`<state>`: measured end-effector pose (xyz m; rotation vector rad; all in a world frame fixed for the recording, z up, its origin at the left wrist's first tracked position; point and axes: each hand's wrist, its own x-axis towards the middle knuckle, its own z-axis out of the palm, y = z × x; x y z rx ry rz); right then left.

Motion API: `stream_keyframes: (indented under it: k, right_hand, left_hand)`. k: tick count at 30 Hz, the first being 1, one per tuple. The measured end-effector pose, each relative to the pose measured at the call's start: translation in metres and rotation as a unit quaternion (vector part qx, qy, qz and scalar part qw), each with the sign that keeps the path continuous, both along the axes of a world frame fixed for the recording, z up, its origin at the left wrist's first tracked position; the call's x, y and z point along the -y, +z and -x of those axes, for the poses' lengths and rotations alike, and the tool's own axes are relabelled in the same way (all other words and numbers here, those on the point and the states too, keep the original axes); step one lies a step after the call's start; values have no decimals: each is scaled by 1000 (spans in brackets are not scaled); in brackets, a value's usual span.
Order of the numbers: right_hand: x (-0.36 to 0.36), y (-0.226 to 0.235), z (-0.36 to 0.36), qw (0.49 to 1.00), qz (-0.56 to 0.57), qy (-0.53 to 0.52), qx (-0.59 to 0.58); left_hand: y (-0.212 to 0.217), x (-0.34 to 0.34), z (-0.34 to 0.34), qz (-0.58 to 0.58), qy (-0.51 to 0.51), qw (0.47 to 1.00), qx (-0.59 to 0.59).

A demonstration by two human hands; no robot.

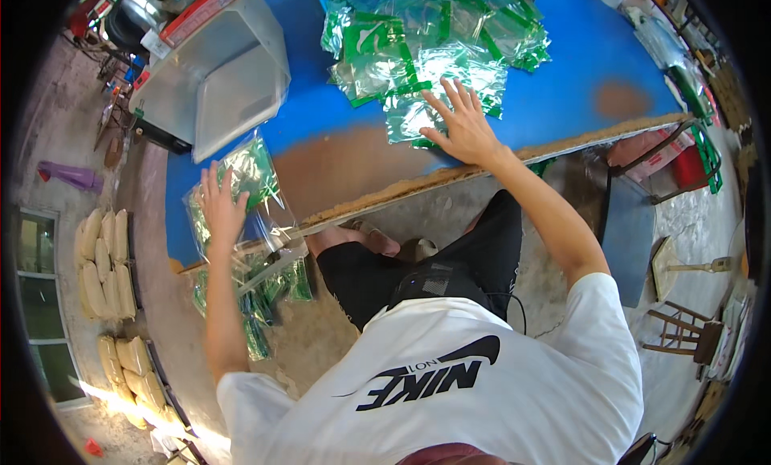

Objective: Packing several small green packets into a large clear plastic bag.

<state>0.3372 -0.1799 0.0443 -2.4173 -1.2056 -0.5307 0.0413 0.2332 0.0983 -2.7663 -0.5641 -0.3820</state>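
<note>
The left hand (221, 204) lies flat, fingers spread, pressing a clear plastic bag (245, 196) with green print against the near edge of the blue surface (554, 87); the bag hangs partly over that edge, and it holds more green-and-clear packets (257, 296) that spill below the edge. The right hand (462, 128) is open too, palm down with fingers splayed, resting on the near side of a heap of shiny green-and-clear packets (426, 47), clamped on nothing. The heap sits toward the far middle of the surface, well apart from the bag. At the far left corner of the surface stands a translucent plastic bin (217, 71), tilted, its inside showing nothing I can make out. Left of the surface, on the floor, lie stacked tan sacks (104, 264).
</note>
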Motion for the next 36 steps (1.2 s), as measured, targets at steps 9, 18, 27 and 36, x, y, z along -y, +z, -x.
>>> stream_keyframes:
  k: [9,18,27,36]
  right_hand:
    - [-6,18,113,923,44,365,-113]
    - [-47,16,102,983,-91,152,-43]
    - [-65,40,57,937,-155,31,-312]
    - [-19,17,102,934,-162,247,-202]
  left_hand:
    - [-71,263,-21,881,44,397,255]
    - [-77,229,5,859,93,408,295]
    - [-64,253,-24,893,59,356,269]
    - [-63,244,-20,908,60,308,277]
